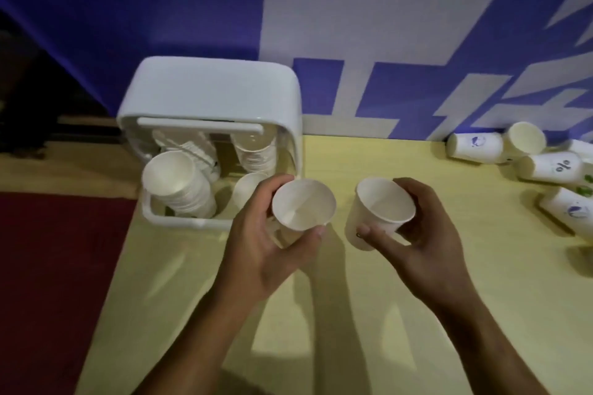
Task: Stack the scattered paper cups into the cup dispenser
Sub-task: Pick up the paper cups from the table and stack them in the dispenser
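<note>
Left hand [266,253]: closed around a paper cup [303,205], thumb at the near rim, fingers on the far wall. Mouth up, tipped slightly toward the camera. Held just beside the near right corner of the cup dispenser [211,86].

Right hand [420,244]: closed around a second cup [382,208], thumb on the near wall, fingers wrapped behind. Mouth up, long axis leaning left. Apart from the first cup, with a clear gap between the rims.

Dispenser: white, open-fronted, standing on the yellow table [449,314] at its left edge. Inside: a leaning stack of cups [176,186] at left, mouths toward the camera; an upright clear-looking stack [255,154] at rear right; one more cup [248,187] low at front right, partly hidden behind the left hand.

Loose cups [545,167]: a pile lying on their sides at the far right of the table, well apart from both hands.

Judgement: left hand nearer the dispenser, which lies up and left of it; right hand nearer the loose pile. Held cup's axis roughly upright, leaning stack's axis tilted; a tilt to match likely needed before nesting. Task partly done, several cups outstanding.
</note>
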A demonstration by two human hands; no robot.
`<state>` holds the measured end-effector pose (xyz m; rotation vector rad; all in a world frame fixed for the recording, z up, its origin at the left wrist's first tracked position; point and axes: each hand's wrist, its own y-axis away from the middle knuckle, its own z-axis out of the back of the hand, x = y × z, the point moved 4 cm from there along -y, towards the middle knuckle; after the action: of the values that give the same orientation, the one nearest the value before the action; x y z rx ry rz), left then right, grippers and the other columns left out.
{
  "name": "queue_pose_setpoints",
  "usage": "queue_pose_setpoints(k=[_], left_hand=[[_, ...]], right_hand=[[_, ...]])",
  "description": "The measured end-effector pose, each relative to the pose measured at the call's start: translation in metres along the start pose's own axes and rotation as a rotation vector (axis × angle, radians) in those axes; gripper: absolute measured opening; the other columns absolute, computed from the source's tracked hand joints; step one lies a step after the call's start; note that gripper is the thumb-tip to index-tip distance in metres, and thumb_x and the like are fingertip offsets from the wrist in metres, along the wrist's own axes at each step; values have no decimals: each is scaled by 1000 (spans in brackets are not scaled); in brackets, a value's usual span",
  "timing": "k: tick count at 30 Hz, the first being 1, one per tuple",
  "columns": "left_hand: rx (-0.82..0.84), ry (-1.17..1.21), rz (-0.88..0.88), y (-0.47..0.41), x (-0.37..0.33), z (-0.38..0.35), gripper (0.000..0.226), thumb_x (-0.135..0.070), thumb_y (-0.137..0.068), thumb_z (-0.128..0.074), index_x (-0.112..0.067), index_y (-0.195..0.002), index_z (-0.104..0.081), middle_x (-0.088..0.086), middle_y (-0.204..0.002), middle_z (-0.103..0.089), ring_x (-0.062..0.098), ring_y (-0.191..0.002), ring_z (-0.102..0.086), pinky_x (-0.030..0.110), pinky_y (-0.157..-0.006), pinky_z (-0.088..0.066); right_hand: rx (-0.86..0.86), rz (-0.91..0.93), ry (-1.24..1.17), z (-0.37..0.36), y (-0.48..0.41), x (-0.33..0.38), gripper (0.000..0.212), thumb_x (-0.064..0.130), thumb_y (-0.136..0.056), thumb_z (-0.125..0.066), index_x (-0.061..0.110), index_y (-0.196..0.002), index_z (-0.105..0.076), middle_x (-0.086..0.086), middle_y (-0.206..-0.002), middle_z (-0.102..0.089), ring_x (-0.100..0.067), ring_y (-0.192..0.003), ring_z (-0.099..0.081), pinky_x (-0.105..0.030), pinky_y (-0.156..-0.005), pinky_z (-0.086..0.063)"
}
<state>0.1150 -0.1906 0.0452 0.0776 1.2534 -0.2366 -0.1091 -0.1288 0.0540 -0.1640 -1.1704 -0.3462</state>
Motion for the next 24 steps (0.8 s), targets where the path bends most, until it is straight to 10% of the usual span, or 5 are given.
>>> queue_pose_setpoints(k=[6, 13, 18, 24], left_hand=[[-77, -68, -22, 8, 16, 70, 66, -41, -75, -86, -27, -134, -59, -16, -126, -67, 12, -119, -63, 15, -88, -50], [-161, -79, -58, -15, 17, 80, 69, -35, -77, -90, -26, -135, -54, -21, -125, -62, 2, -119, -60, 14, -91, -49], [-86, -89, -37, -33, 36, 61, 69, -35, -82, -87, -24, -141, -54, -8, -135, -63, 18, -127, -59, 42, -100, -53], [-5, -271, 31, -32, 62, 43, 72, -44, -80, -83, -26, -143, -53, -10, -135, -60, 8, -122, -53, 9, -93, -39]], right_hand=[[83, 140, 33, -73, 0, 35, 63, 47, -76, -83, 35, -130, -55, 24, -125, -62, -7, -111, -63, -17, -79, -53], [49, 148, 56, -89, -4, 35, 62, 28, -80, -88, 41, -129, -52, 31, -122, -60, 1, -110, -62, -10, -79, -49], [14, 115, 37, -77, -5, 26, 62, 29, -78, -89, 34, -131, -56, 27, -123, -62, -5, -111, -64, -16, -83, -53], [6, 107, 31, -68, -6, 22, 63, 28, -78, -88, 38, -130, -53, 34, -122, -60, 1, -113, -62, -17, -89, -53]])
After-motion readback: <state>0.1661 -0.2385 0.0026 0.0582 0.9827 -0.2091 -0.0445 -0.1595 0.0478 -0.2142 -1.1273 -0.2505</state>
